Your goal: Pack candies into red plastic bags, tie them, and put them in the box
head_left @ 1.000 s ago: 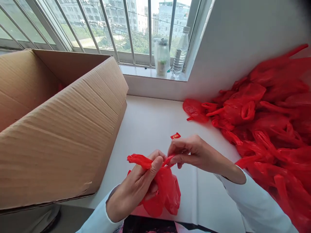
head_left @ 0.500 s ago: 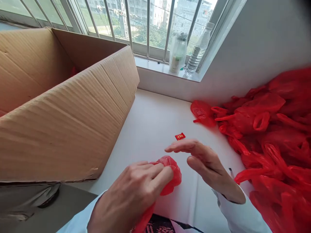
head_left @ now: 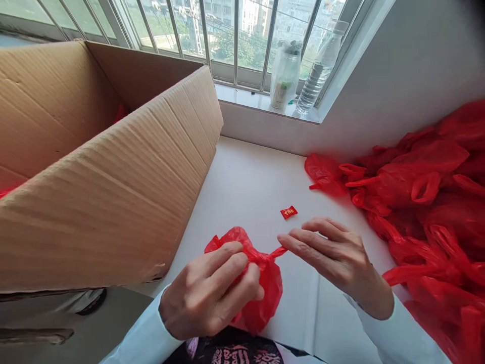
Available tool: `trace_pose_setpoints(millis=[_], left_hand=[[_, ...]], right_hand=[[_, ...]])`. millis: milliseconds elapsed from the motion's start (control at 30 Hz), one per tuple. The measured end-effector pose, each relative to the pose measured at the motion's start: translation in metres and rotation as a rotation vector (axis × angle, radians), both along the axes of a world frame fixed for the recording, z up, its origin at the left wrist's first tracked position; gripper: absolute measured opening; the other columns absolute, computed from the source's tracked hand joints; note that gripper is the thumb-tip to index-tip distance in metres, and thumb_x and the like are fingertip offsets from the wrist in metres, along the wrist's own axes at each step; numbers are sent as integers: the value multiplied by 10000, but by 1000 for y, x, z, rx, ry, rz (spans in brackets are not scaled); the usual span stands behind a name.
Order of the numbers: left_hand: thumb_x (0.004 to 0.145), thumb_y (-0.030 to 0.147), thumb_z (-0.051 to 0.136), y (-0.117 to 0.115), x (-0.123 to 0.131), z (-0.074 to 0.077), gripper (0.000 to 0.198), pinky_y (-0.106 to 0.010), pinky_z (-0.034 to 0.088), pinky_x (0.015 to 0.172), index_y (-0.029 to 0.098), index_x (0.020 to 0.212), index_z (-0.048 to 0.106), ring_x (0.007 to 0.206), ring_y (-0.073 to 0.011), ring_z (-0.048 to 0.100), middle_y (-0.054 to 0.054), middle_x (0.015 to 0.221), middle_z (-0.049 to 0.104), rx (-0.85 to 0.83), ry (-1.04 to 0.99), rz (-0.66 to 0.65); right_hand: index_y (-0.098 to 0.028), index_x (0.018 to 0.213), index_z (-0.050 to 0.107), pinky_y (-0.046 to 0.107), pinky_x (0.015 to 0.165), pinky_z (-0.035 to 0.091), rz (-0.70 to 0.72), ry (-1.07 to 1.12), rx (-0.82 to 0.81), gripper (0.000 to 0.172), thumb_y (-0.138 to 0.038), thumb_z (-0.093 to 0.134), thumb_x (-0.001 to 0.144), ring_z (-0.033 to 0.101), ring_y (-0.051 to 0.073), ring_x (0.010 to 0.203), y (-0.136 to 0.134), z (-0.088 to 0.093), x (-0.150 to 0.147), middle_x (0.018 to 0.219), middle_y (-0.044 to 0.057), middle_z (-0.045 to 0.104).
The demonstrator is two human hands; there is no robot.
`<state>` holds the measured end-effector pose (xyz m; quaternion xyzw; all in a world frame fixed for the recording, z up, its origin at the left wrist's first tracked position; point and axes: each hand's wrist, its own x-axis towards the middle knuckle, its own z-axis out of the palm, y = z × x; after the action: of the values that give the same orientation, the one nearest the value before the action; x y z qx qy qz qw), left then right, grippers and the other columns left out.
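Observation:
A thin red plastic bag [head_left: 267, 293] is between my hands above the front of the white table. My left hand [head_left: 215, 290] is closed on the gathered plastic at the bag's left side, and its fingers cover part of it. My right hand [head_left: 333, 258] pinches a twisted end of the same bag, pulled out to the right; the thumb is hidden behind the fingers. Just beyond my right fingertips a small red packet [head_left: 289, 212] with gold print lies on the table, touched by neither hand.
A large open cardboard box [head_left: 113, 187] with some red plastic inside stands at the left. Many red plastic bags [head_left: 428, 202] are heaped at the right against the wall. A clear bottle [head_left: 318, 73] and a bagged container [head_left: 284, 81] stand on the windowsill [head_left: 242, 98] behind the white table [head_left: 257, 172].
My right hand, open and apart from the bag before, now pinches its twisted end. The bag has come up and spread out, and my left hand has shifted slightly left. The view has shifted slightly.

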<state>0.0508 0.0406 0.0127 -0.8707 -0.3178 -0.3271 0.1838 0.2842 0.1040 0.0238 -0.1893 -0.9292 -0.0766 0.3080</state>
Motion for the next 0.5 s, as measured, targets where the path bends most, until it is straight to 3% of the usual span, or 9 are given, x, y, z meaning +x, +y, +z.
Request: trace_pose_setpoints(millis=[100, 167, 233, 300, 333, 433, 467, 500], left_hand=[[902, 103, 483, -10, -14, -18, 180, -346, 463, 748, 151, 743, 554, 633, -149, 482, 8, 609, 511, -129, -101, 86], [928, 123, 449, -18, -24, -37, 248, -303, 379, 631, 185, 695, 506, 577, -140, 404, 24, 595, 478, -343, -165, 177], [963, 158, 401, -26, -32, -55, 283, -281, 317, 548, 195, 693, 478, 545, -136, 396, 27, 596, 478, -475, -213, 239], [1003, 271, 336, -35, -38, -68, 300, -249, 342, 513, 200, 747, 475, 534, -117, 453, 32, 629, 518, -596, -246, 247], [1008, 373, 303, -38, -41, -74, 321, -225, 374, 509, 202, 804, 482, 539, -104, 487, 34, 659, 544, -651, -253, 233], [836, 758, 320, -47, -49, -90, 623, -202, 479, 594, 206, 1088, 460, 648, -109, 584, 12, 820, 619, -838, -386, 156], [749, 846, 323, -49, -53, -97, 777, -228, 506, 652, 208, 1180, 424, 709, -132, 607, -8, 878, 631, -903, -485, 128], [685, 902, 296, -50, -57, -103, 892, -272, 519, 709, 211, 1239, 397, 763, -160, 618, -32, 929, 637, -961, -617, 106]], right_hand=[[-161, 1076, 640, 300, 719, 461, -40, -25, -78, 257, -38, 537, 876, 554, 162, 816, 7, -19, 27, 888, 42, 706], [-201, 1068, 644, 279, 700, 472, -97, -59, -205, 255, -62, 523, 891, 557, 154, 812, 16, -42, 49, 863, 20, 701], [-242, 1022, 662, 268, 682, 489, -145, -157, -374, 259, -97, 471, 923, 579, 155, 828, 23, -62, 65, 834, 8, 696], [-276, 1126, 638, 291, 753, 525, -162, -245, -531, 260, -195, 474, 942, 602, 175, 962, 22, -73, 68, 963, 24, 700], [-282, 1254, 569, 320, 822, 533, -161, -265, -587, 327, -284, 510, 932, 585, 193, 1071, 19, -74, 62, 1105, 48, 674], [-204, 1498, 238, 385, 956, 503, -109, -249, -607, 938, -631, 624, 757, 462, 276, 1290, 1, -69, 18, 1441, 160, 429], [-187, 1489, 258, 376, 925, 522, -67, -250, -560, 983, -680, 621, 721, 495, 292, 1260, -6, -67, -3, 1435, 180, 431], [-193, 1420, 392, 342, 837, 557, -22, -252, -490, 852, -666, 607, 745, 588, 281, 1146, -11, -64, -23, 1346, 174, 528]])
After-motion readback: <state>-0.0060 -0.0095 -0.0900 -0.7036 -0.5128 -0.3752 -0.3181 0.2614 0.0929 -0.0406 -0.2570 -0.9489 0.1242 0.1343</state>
